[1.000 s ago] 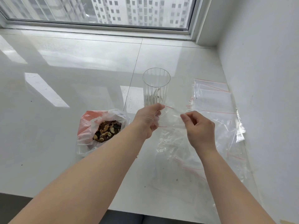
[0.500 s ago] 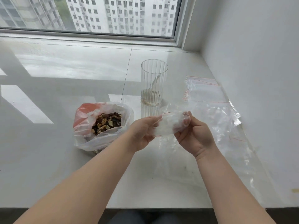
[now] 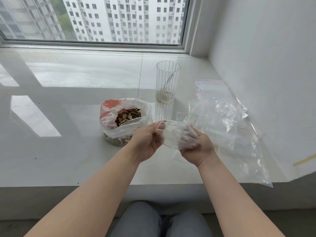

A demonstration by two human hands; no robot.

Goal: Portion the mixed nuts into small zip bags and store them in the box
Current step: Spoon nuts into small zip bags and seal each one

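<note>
Both my hands hold one small zip bag (image 3: 172,134) above the desk (image 3: 68,151): left hand (image 3: 147,142) pinching its edge, right hand (image 3: 196,147) fingers curled inside it.

Ribbed clear glass tumbler (image 3: 168,82) upright on the glossy white windowsill (image 3: 68,93), a white plastic spoon (image 3: 166,88) leaning inside it with pale residue at the bottom. Window (image 3: 95,19) behind looks out on white high-rise blocks; white wall (image 3: 266,53) on the right. Grey trouser knees (image 3: 159,221) at bottom edge.
</note>
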